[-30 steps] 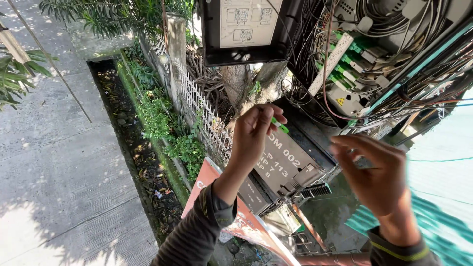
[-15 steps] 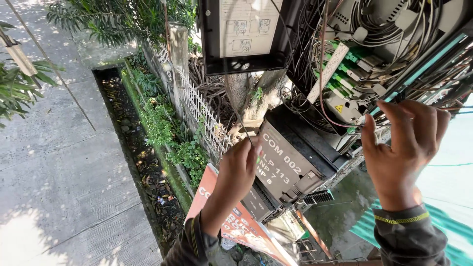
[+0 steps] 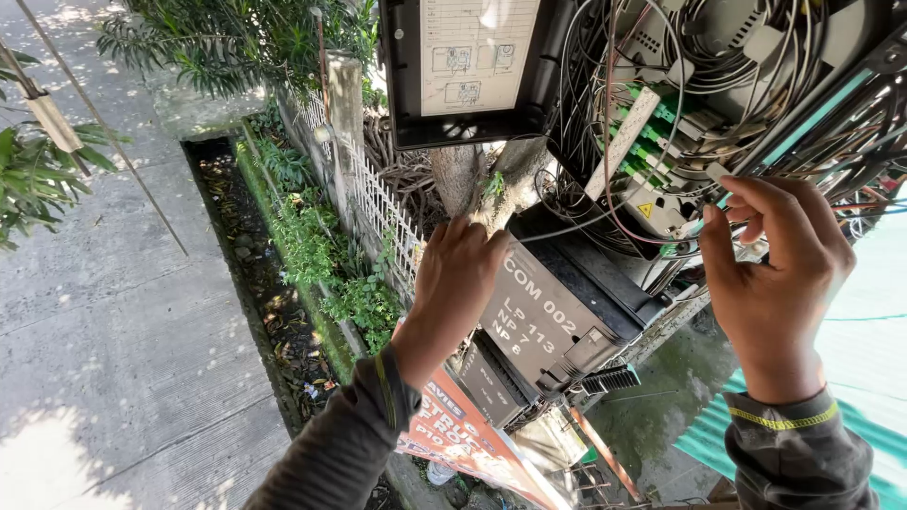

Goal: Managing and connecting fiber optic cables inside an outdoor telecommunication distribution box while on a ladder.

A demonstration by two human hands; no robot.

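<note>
Open air lies between the left hand and right hand; above, tangled cables crowd the open box, and its hanging lid blocks below

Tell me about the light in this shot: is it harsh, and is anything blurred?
Head view: hard sunlight, dappled leaf shadows on the concrete pavement; the open lid gleams pale at its top edge; left hand and right hand look sharp; straight edges lean from wide-lens distortion.
</note>
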